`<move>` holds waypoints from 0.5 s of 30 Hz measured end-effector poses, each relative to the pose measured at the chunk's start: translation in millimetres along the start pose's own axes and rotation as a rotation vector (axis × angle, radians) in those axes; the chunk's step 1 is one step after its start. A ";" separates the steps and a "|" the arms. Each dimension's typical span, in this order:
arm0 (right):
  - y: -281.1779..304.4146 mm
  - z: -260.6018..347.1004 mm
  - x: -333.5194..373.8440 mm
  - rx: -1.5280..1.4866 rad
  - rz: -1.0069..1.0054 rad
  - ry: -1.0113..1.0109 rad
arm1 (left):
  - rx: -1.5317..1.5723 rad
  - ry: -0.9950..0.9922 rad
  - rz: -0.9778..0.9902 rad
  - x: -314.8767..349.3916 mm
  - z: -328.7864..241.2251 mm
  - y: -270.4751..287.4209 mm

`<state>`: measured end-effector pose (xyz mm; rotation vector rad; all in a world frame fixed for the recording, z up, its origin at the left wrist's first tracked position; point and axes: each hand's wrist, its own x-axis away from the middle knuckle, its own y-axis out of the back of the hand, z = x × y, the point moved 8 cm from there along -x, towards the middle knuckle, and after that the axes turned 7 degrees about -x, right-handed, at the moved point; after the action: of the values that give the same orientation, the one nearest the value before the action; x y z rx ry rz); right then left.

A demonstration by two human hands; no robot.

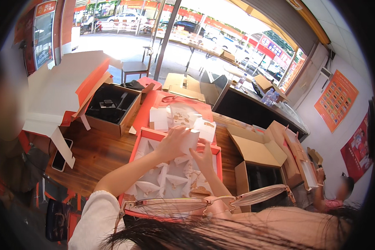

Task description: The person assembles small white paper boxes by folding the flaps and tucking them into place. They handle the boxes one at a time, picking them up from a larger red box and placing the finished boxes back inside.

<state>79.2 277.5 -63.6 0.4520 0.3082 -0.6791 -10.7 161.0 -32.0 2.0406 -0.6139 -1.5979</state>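
Observation:
My left hand is wrapped round a small white box. From the other side the fingers of my right hand press on the box's right edge. Both hands hover over the far part of a shallow red-walled box, whose inside is split by white folded dividers. Just beyond it lie another white carton and a white box with a brownish print. Between those two rests a clear plastic wrapper with brown marks. What the white box holds, if anything, is hidden.
An open carton with black contents stands on the left, a phone near it. On the right is another open brown carton. A red bag lies at the back. People are at both sides.

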 end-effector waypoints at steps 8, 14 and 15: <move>-4.1 -9.8 0.4 -0.112 0.074 -0.169 | 0.090 0.034 -0.015 0.8 2.6 3.8; 9.6 -3.3 -1.8 -0.045 -0.023 -0.036 | 0.219 -0.002 -0.007 -1.9 -3.3 10.3; 12.7 6.6 -2.5 0.013 -0.054 0.053 | 0.261 0.004 -0.003 -2.4 -3.0 10.7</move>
<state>86.6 284.3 -53.1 0.4763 0.3672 -0.7229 -8.9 154.3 -23.0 2.2286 -0.8567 -1.5847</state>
